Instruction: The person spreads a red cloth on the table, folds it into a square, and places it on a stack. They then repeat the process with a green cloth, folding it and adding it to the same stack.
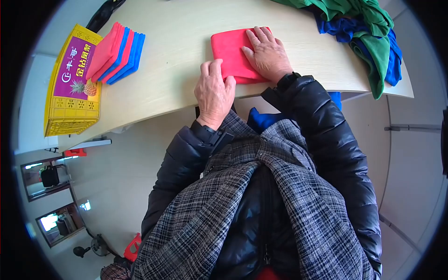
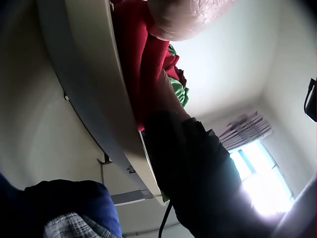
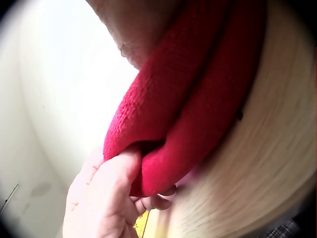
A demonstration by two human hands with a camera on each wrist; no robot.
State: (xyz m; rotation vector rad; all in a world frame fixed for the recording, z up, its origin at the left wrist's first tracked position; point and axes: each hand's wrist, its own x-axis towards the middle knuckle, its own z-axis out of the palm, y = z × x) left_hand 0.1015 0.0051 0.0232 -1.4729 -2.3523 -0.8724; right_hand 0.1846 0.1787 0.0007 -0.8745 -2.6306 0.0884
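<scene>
A folded red towel [image 1: 233,51] lies near the front edge of the table, with a rounded double fold showing in the right wrist view. My left hand [image 1: 214,93] grips its left front corner. In the right wrist view, that hand's thumb [image 3: 124,166] reaches into the fold, and other fingers show beneath the lower layer. Spread over the towel's right part is my right hand [image 1: 269,57], resting with fingers straight. The left wrist view catches the red towel's edge [image 2: 141,54] at the tabletop; most of the hand is out of that frame.
To the left, folded red and blue towels [image 1: 122,53] stand in a row against a yellow and purple pineapple box [image 1: 70,79]. A loose pile of green and blue cloths [image 1: 373,42] hangs over the table's [image 1: 172,70] right edge. A dark object [image 1: 103,16] lies behind the box.
</scene>
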